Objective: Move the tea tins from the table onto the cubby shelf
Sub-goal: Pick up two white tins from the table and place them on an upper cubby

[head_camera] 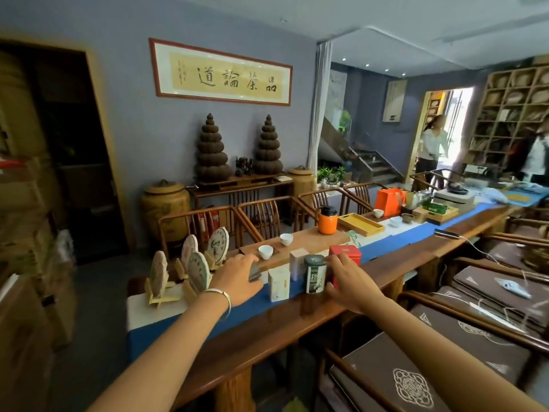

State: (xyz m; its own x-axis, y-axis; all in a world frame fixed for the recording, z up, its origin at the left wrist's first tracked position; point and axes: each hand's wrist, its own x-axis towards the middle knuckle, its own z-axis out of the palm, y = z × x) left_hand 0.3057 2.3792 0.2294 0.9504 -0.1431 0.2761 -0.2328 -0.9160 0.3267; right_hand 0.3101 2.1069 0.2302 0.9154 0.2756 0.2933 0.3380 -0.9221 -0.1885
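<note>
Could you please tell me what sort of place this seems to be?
Most likely a tea shop or tea room: pressed tea cakes stand on display stands, tea tins and small white cups sit on the long wooden table, and a cubby shelf lines the far wall.

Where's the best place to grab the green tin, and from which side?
Probably round the green tin's upright round body, from the near side. A red tin and white box crowd its back, and the right hand is already beside it.

The framed calligraphy scroll [220, 72] on the wall reads 道論茶品.
</note>
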